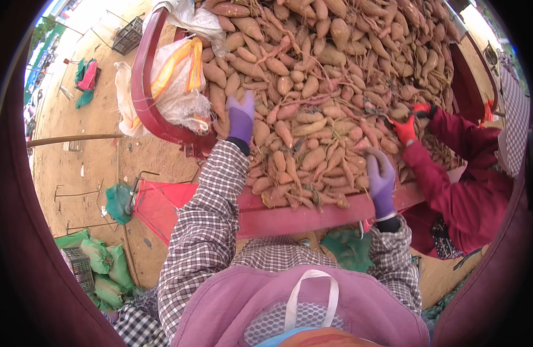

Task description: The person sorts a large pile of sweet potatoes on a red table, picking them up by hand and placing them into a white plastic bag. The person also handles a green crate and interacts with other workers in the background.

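A large heap of sweet potatoes point(312, 158) lies before me on a red metal truck bed point(288, 222), spilling close to its front edge. My left hand point(241, 113), in a purple glove with paler fingers, reaches into the heap's left side. Its fingers are blurred, and whether they grip a sweet potato is unclear. On the right, my right hand point(380, 180) wears a matching glove and rests by the heap's front right part. Its fingers are spread a little, with nothing visible in them.
A co-worker's red-gloved hands point(406, 130) work in the heap just right of mine. White woven sacks point(180, 82) hang by the red side rail point(140, 73). Green filled sacks point(104, 264), a black crate point(127, 35) and a red mesh bag on a metal stand point(162, 201) are on the left.
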Available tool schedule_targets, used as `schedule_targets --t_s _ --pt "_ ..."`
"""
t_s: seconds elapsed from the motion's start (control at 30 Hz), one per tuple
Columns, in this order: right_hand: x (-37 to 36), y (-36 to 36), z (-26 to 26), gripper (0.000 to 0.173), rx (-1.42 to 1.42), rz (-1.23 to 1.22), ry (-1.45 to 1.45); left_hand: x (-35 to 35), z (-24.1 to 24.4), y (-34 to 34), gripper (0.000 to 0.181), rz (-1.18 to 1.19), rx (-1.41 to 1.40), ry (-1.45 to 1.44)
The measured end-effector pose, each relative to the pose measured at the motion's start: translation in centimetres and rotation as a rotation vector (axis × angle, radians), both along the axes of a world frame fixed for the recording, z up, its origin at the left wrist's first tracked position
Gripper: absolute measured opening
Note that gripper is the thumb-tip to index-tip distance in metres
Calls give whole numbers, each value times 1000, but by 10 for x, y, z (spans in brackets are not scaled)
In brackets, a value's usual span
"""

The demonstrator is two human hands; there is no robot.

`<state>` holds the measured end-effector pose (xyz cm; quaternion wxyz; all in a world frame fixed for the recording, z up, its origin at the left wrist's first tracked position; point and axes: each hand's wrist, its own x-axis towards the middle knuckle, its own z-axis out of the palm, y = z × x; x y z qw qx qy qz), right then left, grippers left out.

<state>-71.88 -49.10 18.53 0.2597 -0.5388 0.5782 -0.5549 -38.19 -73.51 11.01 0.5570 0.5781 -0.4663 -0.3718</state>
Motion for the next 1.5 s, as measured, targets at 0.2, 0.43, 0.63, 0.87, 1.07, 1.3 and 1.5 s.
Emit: schedule_targets --t_s 0.2,0.43,0.63,0.87,1.07,1.3,1.5 --pt "194 -281 33 24 -401 297 785 100 -51 -169 71 680 172 -820" --pt "261 -427 -51 30 -414 -26 1394 48 -5 -146 93 566 202 -659" --pt "271 -420 -55 26 -380 88 1256 84 -31 -127 72 397 48 -595" --pt "197 -303 -73 54 -91 361 1295 16 -4 -43 69 -241 226 -294" --pt "110 -226 -38 54 606 379 451 25 -18 -15 88 244 84 -472" --pt "51 -190 -70 40 395 385 -1395 68 14 -82 105 -45 817 -621" --pt "60 -78 -55 47 545 408 -1833 75 -37 -92 114 -38 752 -813"
